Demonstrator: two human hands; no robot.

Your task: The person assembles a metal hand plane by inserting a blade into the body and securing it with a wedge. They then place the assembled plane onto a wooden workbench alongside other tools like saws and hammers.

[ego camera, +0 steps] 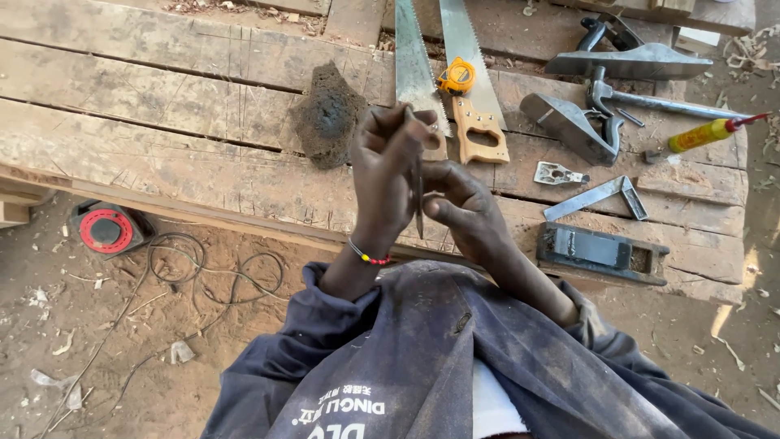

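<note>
We see the left hand (pixel 388 158) and right hand (pixel 459 207) at centre, fingers of both pinched on a thin metal blade (pixel 418 195) held upright between them; at twelve o'clock lie two handsaws (pixel 422 57) and a yellow tape measure (pixel 457 77) on the workbench (pixel 162 106)

Weathered grey-brown worktop (pixel 162 97), yellow tape measure (pixel 457 76), tan wooden saw handle (pixel 481 134), yellow tube with red tip (pixel 703 134), red-and-black reel (pixel 106 229), red, yellow and black beaded bracelet (pixel 370 258), dark navy jacket (pixel 422 358)
</note>
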